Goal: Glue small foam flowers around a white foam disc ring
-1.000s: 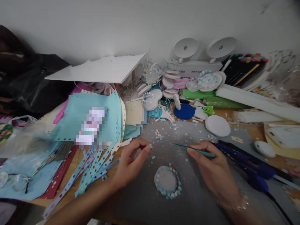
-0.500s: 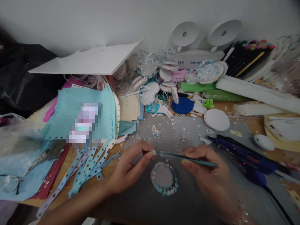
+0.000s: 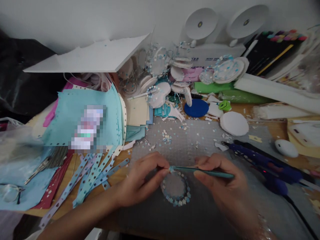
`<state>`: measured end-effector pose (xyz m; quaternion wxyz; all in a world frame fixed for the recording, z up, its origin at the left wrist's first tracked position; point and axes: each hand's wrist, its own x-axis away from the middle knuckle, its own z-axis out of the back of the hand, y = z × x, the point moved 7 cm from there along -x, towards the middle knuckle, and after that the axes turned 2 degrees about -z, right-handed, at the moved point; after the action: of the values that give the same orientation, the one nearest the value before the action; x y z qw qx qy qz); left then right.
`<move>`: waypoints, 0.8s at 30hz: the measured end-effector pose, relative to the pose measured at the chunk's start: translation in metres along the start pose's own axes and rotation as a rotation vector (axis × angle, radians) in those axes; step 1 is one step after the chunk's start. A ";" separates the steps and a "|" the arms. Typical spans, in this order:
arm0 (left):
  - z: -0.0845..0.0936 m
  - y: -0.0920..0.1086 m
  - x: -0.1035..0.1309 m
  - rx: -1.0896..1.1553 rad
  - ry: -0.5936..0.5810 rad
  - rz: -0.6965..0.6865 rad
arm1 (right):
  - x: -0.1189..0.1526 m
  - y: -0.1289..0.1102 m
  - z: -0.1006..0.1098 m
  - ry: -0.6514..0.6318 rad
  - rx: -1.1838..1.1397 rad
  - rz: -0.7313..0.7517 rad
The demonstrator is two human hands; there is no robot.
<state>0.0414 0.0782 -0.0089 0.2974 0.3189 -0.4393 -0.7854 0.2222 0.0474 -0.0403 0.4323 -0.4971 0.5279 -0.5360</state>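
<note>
My left hand (image 3: pixel 146 176) is closed, thumb and forefinger pinching a tiny pale-blue paper flower (image 3: pixel 171 169) by its edge. In my right hand (image 3: pixel 222 188) is a pair of teal tweezers (image 3: pixel 217 173), pointing left, with the tips at the flower; whether they grip it is too small to tell. Just below both hands lies a round pale disc (image 3: pixel 175 186) on the grey cutting mat (image 3: pixel 150 216). Small blue and white flowers ring much of the disc's edge. My left fingertips hide part of its upper left side.
A blue-purple glue gun (image 3: pixel 267 168) with a red light and a black cord lies at right. Loose paper flowers (image 3: pixel 167 136) are scattered ahead. Punched paper strips (image 3: pixel 87 183) and a blurred-out phone (image 3: pixel 88 128) on turquoise sheets are at left. A white disc (image 3: pixel 234 123) sits farther back.
The tweezer tips and the pinched flower have come together above the disc, closing the small gap between them. My left hand has shifted slightly right. The camera view has tilted a little.
</note>
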 end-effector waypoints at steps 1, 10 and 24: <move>0.000 0.000 0.000 0.000 0.001 0.005 | 0.001 0.001 0.001 -0.001 -0.019 -0.005; 0.002 -0.006 0.003 0.015 0.063 0.020 | 0.002 0.010 0.002 -0.015 -0.153 -0.087; 0.003 -0.003 0.000 -0.014 0.050 -0.015 | 0.000 0.012 -0.001 -0.032 -0.084 -0.110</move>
<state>0.0387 0.0810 -0.0100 0.3045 0.3397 -0.4238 -0.7825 0.2207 0.0470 -0.0525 0.3895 -0.5516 0.5147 -0.5282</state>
